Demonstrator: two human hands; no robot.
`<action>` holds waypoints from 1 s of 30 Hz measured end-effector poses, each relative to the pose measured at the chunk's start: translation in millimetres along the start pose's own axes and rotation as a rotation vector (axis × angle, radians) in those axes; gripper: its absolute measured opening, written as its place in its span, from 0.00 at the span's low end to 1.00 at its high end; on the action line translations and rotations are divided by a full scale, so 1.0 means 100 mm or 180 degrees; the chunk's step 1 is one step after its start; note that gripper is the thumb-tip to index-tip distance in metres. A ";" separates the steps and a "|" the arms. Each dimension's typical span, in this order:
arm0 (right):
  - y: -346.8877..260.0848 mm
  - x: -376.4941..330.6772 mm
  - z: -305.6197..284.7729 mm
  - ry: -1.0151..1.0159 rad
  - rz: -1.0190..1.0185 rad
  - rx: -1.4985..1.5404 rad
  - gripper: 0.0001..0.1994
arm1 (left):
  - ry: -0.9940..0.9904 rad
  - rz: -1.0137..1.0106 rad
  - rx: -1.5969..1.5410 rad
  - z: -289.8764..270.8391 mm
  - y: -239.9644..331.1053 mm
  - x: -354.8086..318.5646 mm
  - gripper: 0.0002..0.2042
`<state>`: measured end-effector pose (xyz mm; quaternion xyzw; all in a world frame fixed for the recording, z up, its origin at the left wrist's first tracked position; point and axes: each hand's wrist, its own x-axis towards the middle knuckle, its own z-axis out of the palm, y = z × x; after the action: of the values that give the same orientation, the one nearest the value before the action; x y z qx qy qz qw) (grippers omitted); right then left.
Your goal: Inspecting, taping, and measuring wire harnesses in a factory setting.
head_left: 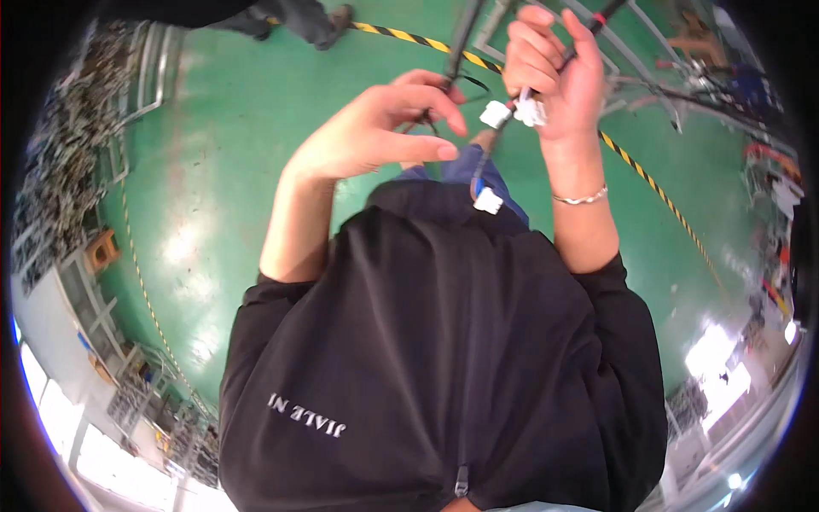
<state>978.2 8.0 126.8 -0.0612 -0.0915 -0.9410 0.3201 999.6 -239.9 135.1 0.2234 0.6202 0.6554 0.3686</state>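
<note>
The black wire bundle [503, 119] is held up over the green floor [222, 171]. The right hand [554, 77] is closed around it; the left hand [384, 128] pinches a thin wire. The white plugs [512, 111] should be kept untangled.

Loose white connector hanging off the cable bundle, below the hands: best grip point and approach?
Take the dangling white connector by its two flat side faces, across the short block body, not by the wires. It hangs free below the right hand, which grips the cable bundle, so come from below and the left, where the left hand sits nearest and nothing blocks it.
</note>
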 end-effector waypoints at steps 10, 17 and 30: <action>0.05 -0.24 -0.29 0.1875 -0.1053 -0.1646 0.10 | 0.0458 0.0670 -0.0085 0.29 -0.54 0.24 0.09; 0.09 0.18 -0.40 0.0964 -0.0320 -0.1726 0.32 | 0.2046 0.1567 0.1944 0.16 -0.53 -0.04 0.17; 0.56 0.54 -0.25 0.0645 -0.0330 -0.0689 0.21 | 0.2658 0.1129 0.1306 0.67 -0.33 -0.85 0.26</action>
<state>968.3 -73.1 119.1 0.0047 0.0403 -0.9619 0.2703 1109.7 -262.6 125.8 0.1118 0.7835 0.6060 -0.0800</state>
